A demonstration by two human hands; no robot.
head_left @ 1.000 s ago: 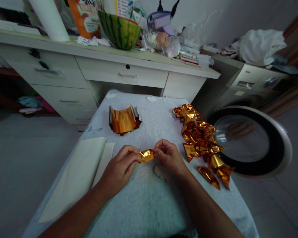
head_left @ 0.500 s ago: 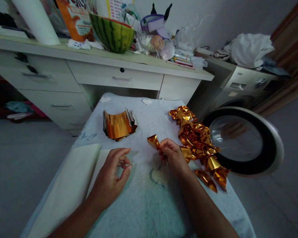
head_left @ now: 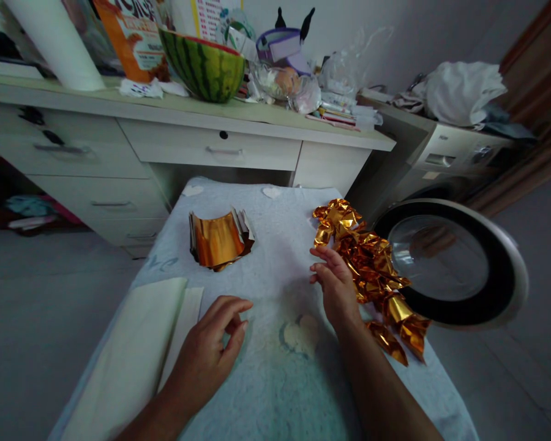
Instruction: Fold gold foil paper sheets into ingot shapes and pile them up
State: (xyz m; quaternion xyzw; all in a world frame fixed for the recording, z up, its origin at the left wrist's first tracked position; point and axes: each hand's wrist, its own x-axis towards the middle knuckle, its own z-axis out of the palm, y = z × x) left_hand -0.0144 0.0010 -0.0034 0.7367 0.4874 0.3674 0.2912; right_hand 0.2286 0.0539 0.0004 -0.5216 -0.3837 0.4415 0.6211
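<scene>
My left hand [head_left: 215, 343] hovers over the cloth with its fingers bent and a gap between thumb and forefinger; nothing is in it. My right hand [head_left: 337, 285] is beside the left edge of a heap of folded gold foil pieces [head_left: 367, 260], fingers stretched out and holding nothing. One folded foil piece [head_left: 324, 233] lies just beyond its fingertips, at the heap's edge. Farther back on the left sits a curved stack of gold foil sheets [head_left: 218, 239], silvery along its sides. Part of the heap is hidden behind my right hand and forearm.
A pale blue cloth [head_left: 275, 392] covers the work surface, with folded white sheets [head_left: 128, 361] on its left. Behind stands a cluttered desk [head_left: 257, 119] with a cut watermelon [head_left: 204, 64]. An open washing machine door [head_left: 450, 263] juts out at the right.
My right hand has moved right and slightly forward to the heap and let go of the folded foil piece. My left hand has shifted little; the view has tilted slightly.
</scene>
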